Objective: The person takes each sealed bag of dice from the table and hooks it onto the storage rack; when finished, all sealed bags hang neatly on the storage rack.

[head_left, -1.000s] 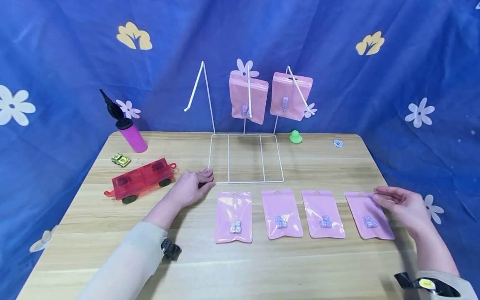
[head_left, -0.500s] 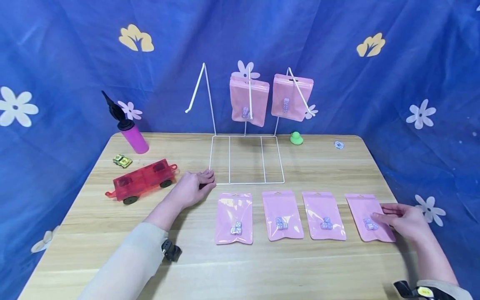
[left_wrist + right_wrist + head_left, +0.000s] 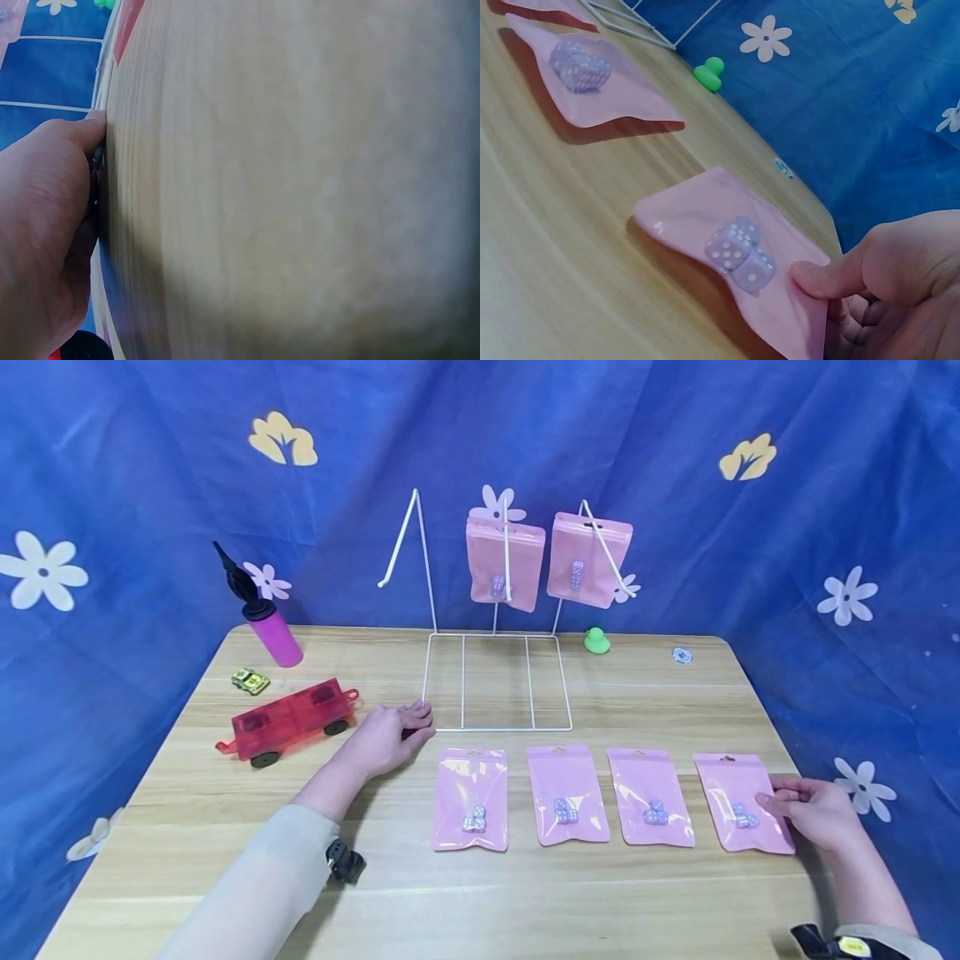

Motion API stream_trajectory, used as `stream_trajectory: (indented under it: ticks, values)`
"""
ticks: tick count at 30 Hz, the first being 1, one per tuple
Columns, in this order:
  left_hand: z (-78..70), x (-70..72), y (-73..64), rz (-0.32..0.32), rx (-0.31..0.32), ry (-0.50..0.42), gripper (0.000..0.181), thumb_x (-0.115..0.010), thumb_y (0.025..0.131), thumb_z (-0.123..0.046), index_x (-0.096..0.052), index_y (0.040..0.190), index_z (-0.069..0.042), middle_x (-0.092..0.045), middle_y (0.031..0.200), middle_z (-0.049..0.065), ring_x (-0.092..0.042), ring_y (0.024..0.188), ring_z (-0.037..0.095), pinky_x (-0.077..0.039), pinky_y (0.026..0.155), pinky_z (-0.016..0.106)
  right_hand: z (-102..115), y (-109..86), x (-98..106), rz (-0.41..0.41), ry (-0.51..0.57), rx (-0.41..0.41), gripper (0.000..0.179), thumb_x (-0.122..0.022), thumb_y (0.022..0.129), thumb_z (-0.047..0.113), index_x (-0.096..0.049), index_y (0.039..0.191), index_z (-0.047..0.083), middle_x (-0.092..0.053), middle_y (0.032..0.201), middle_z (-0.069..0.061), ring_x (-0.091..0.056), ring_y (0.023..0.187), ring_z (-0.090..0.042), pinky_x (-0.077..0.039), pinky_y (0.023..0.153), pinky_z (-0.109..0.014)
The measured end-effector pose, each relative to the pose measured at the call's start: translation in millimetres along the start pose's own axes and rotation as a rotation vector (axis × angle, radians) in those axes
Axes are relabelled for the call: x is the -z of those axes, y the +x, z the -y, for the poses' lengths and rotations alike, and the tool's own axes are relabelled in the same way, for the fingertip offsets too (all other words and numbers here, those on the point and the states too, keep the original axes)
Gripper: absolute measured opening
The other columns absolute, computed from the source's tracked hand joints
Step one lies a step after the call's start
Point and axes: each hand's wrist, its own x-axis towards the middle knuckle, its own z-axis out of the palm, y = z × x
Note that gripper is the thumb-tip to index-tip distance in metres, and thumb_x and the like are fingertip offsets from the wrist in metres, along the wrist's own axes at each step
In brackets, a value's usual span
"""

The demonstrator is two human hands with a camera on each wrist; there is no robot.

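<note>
At the front left corner of a white wire display rack [image 3: 501,729], my left hand [image 3: 384,739] grips the frame; its thumb shows at the wire in the left wrist view. My right hand [image 3: 819,814] pinches the right edge of the rightmost pink zip bag [image 3: 716,781], thumb on top and fingers beneath. Through its clear front, lilac dice [image 3: 731,244] show in the right wrist view, where the bag is slightly bent. Three similar bags of dice lie in a row to its left, the nearest being this pink bag [image 3: 641,779].
Pink bags [image 3: 491,556] hang from the rack's middle and right hooks; the left hook [image 3: 397,539] is bare. A red wagon [image 3: 288,718], toy car [image 3: 251,681] and magenta hand pump [image 3: 277,639] stand left. A green duck [image 3: 597,642] and small blue-white disc [image 3: 682,655] lie behind.
My right hand has come down from the top corner of the rightmost bag to its right edge and now pinches it there. The left hand stays at the rack corner.
</note>
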Motion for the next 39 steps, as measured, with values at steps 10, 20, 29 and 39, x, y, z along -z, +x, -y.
stream_trajectory:
  ticks: [10, 20, 29, 39]
  values:
    - [0.0, 0.3, -0.6, 0.002, -0.004, 0.007, 0.036, -0.076, 0.1, -0.02, -0.073, 0.128, 0.003, -0.065, 0.137, 0.018, -0.059, 0.134, 0.032, -0.046, 0.112, 0.048, 19, -6.0, 3, 0.034, 0.157, 0.093, 0.034, -0.076, 0.1, 0.016, -0.068, 0.114, -0.014, -0.07, 0.09, 0.008, -0.061, 0.079, -0.005, -0.055, 0.064, -0.024]
    - [-3.6, 2.5, 0.1, 0.016, 0.013, -0.005, 0.036, -0.076, 0.1, -0.02, -0.073, 0.128, 0.002, -0.065, 0.137, 0.018, -0.059, 0.134, 0.032, -0.045, 0.113, 0.048, 62, -11.8, 16, 0.094, 0.489, 0.235, 0.016, -0.073, 0.097, -0.004, -0.08, 0.091, 0.008, -0.076, 0.083, 0.002, -0.066, 0.075, -0.005, -0.056, 0.063, -0.02]
    - [-3.0, 2.2, -0.3, 0.018, 0.018, -0.009, 0.036, -0.076, 0.1, -0.02, -0.072, 0.129, 0.002, -0.064, 0.139, 0.017, -0.058, 0.135, 0.031, -0.045, 0.113, 0.048, 102, -16.0, 17, -0.005, 0.573, 0.389, 0.013, -0.077, 0.094, -0.006, -0.081, 0.092, 0.006, -0.077, 0.083, 0.002, -0.067, 0.072, -0.003, -0.052, 0.061, -0.014]
    - [-3.2, 1.9, 0.6, 0.008, 0.008, -0.011, 0.036, -0.077, 0.099, -0.019, -0.073, 0.128, 0.002, -0.065, 0.138, 0.018, -0.059, 0.134, 0.032, -0.046, 0.112, 0.048, 154, -18.2, 1, 0.035, 0.897, 0.536, 0.017, -0.071, 0.09, -0.02, -0.079, 0.097, -0.007, -0.079, 0.086, -0.007, -0.073, 0.075, -0.011, -0.06, 0.067, -0.019]
